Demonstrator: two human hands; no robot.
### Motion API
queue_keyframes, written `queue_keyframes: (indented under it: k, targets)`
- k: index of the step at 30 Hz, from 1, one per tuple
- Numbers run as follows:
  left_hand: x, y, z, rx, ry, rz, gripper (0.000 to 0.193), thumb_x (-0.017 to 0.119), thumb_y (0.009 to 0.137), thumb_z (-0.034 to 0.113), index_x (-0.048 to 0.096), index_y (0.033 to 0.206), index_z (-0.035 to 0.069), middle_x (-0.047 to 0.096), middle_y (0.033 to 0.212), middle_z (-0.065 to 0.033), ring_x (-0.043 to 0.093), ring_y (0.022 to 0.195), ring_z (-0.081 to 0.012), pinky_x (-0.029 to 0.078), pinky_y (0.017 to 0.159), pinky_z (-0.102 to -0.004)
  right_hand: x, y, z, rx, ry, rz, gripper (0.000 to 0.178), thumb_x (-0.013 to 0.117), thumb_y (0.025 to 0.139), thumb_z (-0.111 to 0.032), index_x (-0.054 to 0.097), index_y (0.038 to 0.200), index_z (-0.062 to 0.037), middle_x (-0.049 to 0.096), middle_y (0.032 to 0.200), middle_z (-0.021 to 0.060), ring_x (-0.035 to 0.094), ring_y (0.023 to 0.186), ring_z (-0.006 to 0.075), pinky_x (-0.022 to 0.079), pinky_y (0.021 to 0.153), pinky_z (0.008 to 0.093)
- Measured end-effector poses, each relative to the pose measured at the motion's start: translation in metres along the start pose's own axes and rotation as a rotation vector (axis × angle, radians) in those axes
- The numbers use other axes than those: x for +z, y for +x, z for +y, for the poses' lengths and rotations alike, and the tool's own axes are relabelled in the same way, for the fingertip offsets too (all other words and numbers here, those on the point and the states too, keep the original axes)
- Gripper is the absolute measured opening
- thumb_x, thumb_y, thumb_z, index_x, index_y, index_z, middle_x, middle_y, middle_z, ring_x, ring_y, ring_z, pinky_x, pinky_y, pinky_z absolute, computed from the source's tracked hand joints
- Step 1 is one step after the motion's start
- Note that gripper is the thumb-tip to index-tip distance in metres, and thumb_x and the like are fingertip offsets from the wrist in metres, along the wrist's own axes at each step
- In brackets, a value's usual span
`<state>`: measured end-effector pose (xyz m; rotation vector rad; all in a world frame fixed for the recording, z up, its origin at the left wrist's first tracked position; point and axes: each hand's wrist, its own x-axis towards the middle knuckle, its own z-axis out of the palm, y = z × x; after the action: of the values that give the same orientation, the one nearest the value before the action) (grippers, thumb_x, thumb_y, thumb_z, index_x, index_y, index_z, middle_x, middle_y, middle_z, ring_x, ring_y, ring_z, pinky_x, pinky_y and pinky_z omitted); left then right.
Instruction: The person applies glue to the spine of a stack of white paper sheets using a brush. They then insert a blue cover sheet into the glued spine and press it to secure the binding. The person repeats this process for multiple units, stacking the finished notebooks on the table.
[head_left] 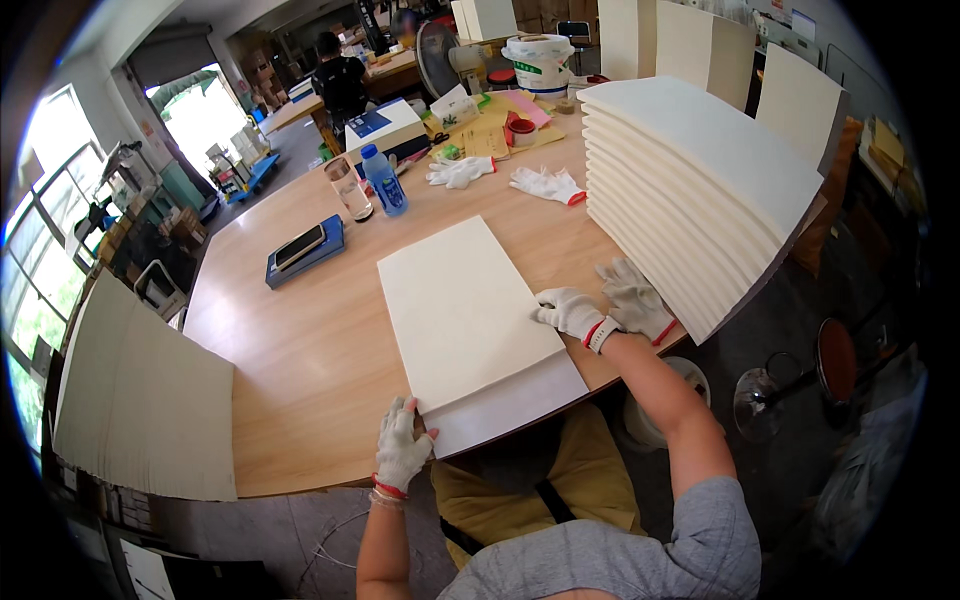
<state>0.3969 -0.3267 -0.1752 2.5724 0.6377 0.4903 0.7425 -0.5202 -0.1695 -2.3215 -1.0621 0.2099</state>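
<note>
A cream rectangular board or thin block (470,310) lies flat in front of me. A white sheet (515,408) shows from under its near end and reaches the table's front edge. At the sheet's near left corner is my left hand (403,450), in a white knit glove with bare fingertips, thumb and fingers apart against the edge. My right hand (572,313), also gloved, lies over the board's right edge, fingers extended onto its top. Neither hand lifts anything. What is under the right palm is hidden.
A tall stack of cream blocks (690,190) stands right; another pale stack (150,390) stands left. Spare gloves (636,298), a blue-capped bottle (384,182), a glass (350,192) and a phone (300,247) on a blue box lie about. Another person (340,85) sits far back.
</note>
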Motion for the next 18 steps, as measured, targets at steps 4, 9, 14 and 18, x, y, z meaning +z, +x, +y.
queue_keyframes:
  k: [4, 9, 14, 18]
  targets:
    - [-0.025, 0.009, 0.034, 0.291, 0.108, -0.002, 0.078, 0.082, 0.065, 0.032, 0.05, 0.131, 0.004, 0.043, 0.141, -0.0229, 0.049, 0.121, -0.0399, 0.043, 0.099, -0.0455, -0.016, -0.034, -0.035, -0.199, 0.403, 0.136, 0.035, 0.062, 0.089, -0.038, 0.067, 0.088, -0.0041, 0.067, 0.086, 0.017, 0.063, 0.08, 0.0329, 0.048, 0.072, 0.042]
    - [-0.029, 0.026, 0.077, 0.401, 0.289, -0.272, 0.098, 0.084, 0.059, 0.042, 0.041, 0.138, 0.004, 0.034, 0.146, -0.022, 0.053, 0.115, -0.0402, 0.048, 0.093, -0.0448, -0.02, -0.051, -0.03, -0.334, 0.159, -0.174, 0.039, 0.058, 0.092, -0.041, 0.069, 0.094, -0.0031, 0.067, 0.095, 0.0174, 0.063, 0.092, 0.0324, 0.048, 0.081, 0.0366]
    - [-0.037, 0.033, 0.09, 0.355, 0.308, -0.358, 0.093, 0.081, 0.063, 0.034, 0.037, 0.141, 0.008, 0.032, 0.147, -0.0215, 0.056, 0.112, -0.0371, 0.048, 0.092, -0.0442, -0.022, -0.049, -0.022, -0.286, 0.247, -0.214, 0.043, 0.056, 0.093, -0.044, 0.069, 0.099, -0.0032, 0.067, 0.099, 0.0163, 0.063, 0.095, 0.0292, 0.047, 0.084, 0.0354]
    - [-0.028, 0.032, 0.085, 0.495, 0.411, -0.267, 0.076, 0.075, 0.069, 0.023, 0.045, 0.137, 0.011, 0.039, 0.143, -0.0209, 0.06, 0.104, -0.0353, 0.051, 0.088, -0.0422, -0.032, -0.05, -0.017, -0.223, 0.315, -0.325, 0.05, 0.055, 0.091, -0.05, 0.068, 0.102, -0.0032, 0.067, 0.102, 0.0153, 0.062, 0.097, 0.0278, 0.047, 0.086, 0.0344]
